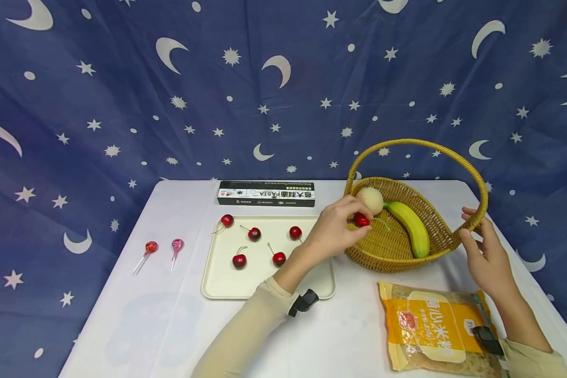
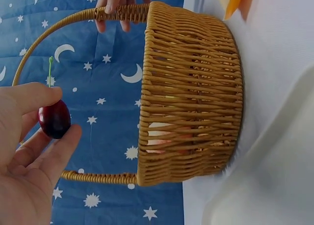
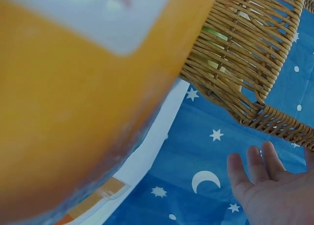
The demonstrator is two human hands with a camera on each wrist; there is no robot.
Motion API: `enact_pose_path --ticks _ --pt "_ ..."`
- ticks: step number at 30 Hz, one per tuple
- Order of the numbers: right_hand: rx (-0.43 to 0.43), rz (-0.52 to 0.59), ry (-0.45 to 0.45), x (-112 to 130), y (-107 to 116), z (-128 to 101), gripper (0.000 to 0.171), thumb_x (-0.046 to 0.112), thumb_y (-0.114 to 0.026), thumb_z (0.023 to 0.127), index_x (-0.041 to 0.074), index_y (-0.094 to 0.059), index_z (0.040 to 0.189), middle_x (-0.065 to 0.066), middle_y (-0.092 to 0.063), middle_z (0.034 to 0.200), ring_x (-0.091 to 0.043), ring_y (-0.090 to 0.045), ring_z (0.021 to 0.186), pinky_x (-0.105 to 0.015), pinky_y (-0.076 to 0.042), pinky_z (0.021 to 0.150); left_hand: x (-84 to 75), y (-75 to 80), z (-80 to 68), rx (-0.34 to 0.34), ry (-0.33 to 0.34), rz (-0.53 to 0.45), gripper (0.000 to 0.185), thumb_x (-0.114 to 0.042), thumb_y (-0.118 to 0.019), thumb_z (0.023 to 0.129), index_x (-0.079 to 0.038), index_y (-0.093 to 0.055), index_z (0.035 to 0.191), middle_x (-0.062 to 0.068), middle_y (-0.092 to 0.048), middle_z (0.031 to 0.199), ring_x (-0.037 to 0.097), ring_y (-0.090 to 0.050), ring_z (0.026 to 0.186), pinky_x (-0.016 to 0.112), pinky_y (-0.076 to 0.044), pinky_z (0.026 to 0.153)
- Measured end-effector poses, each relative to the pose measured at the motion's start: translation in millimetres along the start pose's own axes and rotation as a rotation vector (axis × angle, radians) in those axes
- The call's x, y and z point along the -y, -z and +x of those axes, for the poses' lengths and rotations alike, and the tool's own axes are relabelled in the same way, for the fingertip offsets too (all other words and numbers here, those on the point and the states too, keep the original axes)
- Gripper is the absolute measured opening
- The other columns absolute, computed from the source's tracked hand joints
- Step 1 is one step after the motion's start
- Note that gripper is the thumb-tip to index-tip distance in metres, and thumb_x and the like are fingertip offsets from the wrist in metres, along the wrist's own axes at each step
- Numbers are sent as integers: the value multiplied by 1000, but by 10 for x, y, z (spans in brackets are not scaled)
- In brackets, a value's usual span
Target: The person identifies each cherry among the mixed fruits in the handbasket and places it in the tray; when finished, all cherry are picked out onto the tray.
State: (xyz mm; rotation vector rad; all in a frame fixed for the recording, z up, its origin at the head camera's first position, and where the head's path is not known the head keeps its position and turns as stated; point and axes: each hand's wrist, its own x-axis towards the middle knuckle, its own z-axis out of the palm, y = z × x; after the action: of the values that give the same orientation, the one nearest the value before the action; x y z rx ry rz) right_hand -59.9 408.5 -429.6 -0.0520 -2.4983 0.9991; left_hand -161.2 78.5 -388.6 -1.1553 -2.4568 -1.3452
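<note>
My left hand (image 1: pixel 337 226) pinches a dark red cherry (image 1: pixel 361 220) with a green stem between thumb and fingertips, above the left side of the wicker basket (image 1: pixel 382 261). In the left wrist view the cherry (image 2: pixel 55 119) is outside the weave, beside the arched handle. Inside the basket lie a yellow banana (image 1: pixel 412 227) and a round pale fruit (image 1: pixel 371 200). My right hand (image 1: pixel 491 262) is at the right foot of the handle, thumb touching it; in the right wrist view its fingers (image 3: pixel 262 166) are extended and spread. Several stemmed cherries (image 1: pixel 254 234) lie on a cream tray (image 1: pixel 227 291).
A black-and-white pasta box (image 1: pixel 266 193) lies behind the tray. Two lollipops, one red (image 1: pixel 151 247) and one pink (image 1: pixel 177 245), lie to the left. A yellow noodle bag (image 1: pixel 434 325) is in front of the basket, close to my right forearm. A starry blue cloth (image 1: pixel 283 105) hangs behind.
</note>
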Motion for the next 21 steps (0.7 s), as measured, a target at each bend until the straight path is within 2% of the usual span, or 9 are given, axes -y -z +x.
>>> enact_pose_path --ticks 7,14,21 --pt "2 2 -2 4 -2 -2 53 21 -49 114 22 -37 165 23 -42 164 25 -34 129 1 -31 96 40 93 -113 -33 -12 -18 14 -13 -81 93 -13 -75 106 1 -73 118 15 -68 109 19 -54 96" --pt "1 -2 -8 15 1 -7 53 22 -49 114 23 -36 165 24 -41 164 26 -34 128 2 -30 95 75 203 -243 -54 35 -125 15 -6 -81 92 -9 -74 105 5 -72 118 18 -70 108 13 -59 89" --pt "4 -4 -11 26 -1 -8 53 22 -48 114 24 -36 166 22 -41 165 26 -34 129 3 -30 95 146 299 -387 -73 77 -86 15 -8 -81 92 -11 -75 106 3 -72 121 18 -71 111 16 -59 92"
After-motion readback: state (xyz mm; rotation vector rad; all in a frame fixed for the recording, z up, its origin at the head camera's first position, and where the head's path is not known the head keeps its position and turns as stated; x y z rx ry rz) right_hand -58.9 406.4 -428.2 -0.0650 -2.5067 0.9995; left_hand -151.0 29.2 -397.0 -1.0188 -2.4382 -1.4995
